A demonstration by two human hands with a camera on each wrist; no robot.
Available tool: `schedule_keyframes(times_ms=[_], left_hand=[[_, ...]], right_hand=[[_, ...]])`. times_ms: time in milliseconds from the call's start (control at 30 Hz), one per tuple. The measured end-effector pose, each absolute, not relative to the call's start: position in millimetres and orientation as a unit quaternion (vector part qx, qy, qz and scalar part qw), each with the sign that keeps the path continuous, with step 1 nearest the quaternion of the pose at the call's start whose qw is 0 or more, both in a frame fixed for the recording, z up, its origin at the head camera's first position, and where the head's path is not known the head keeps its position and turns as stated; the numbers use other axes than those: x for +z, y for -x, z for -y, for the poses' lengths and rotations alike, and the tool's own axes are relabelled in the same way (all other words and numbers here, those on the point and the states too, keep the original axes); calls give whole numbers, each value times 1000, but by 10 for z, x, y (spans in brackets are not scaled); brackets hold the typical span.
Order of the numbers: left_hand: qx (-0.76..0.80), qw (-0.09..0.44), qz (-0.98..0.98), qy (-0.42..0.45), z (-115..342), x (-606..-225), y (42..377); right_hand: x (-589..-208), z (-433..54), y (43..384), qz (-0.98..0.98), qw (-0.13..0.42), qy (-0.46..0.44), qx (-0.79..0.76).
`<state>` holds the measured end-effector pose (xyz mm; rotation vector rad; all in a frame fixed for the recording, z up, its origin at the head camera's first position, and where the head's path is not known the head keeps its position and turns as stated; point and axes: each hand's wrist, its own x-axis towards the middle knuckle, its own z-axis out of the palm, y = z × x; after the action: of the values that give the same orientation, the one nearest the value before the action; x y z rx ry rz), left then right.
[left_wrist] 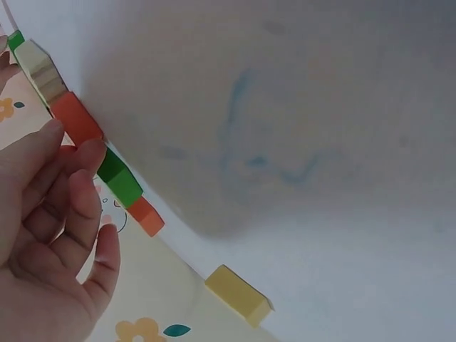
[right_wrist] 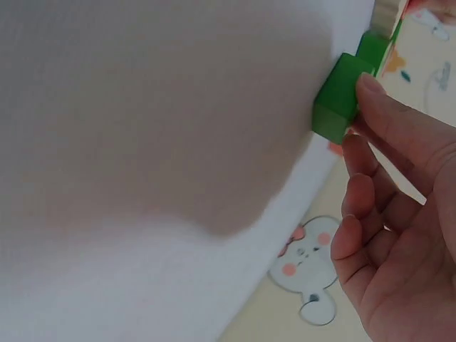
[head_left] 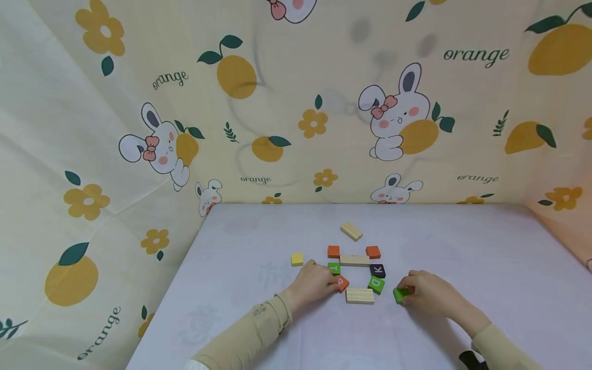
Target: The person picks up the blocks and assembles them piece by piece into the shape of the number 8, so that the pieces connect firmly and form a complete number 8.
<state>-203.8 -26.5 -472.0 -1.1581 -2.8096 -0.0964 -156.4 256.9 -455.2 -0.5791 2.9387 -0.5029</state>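
Note:
My left hand (head_left: 312, 281) pinches an orange letter block (head_left: 342, 283) between thumb and fingertips, its other fingers curled, as the left wrist view shows. Right behind that block lies a green letter block (head_left: 333, 267). Off to the right, my right hand (head_left: 427, 291) grips a green block (head_left: 400, 295) by its side between thumb and index finger, low over the table. In the right wrist view this green block (right_wrist: 338, 100) partly covers another green block behind it. A plain wooden block (head_left: 359, 296) lies between the two hands.
Between the hands sit a green block (head_left: 376, 284) and a black block (head_left: 377, 271). Farther back are a wooden block (head_left: 354, 260), orange blocks (head_left: 333, 251) on either side and a loose wooden block (head_left: 351, 231). A yellow block (head_left: 297, 259) lies left on the white table (head_left: 485, 246).

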Motion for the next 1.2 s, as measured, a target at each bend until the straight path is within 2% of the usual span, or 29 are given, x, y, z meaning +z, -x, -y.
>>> schedule_keyframes(times_ms=[400, 667, 900, 1200], left_hand=[[-46, 55, 922, 381, 280, -4685, 2085], [-68, 99, 914, 387, 382, -4693, 2064], [-64, 144, 922, 354, 546, -4617, 2142], [-48, 143, 942, 299, 760, -4618, 2318]], right_hand=[[-4536, -2713, 1680, -967, 65, 182, -168], [-4536, -2744, 1783, -969, 96, 143, -179], [-4529, -2767, 1890, -968, 102, 141, -181], [-4499, -2760, 2033, -969, 112, 129, -180]])
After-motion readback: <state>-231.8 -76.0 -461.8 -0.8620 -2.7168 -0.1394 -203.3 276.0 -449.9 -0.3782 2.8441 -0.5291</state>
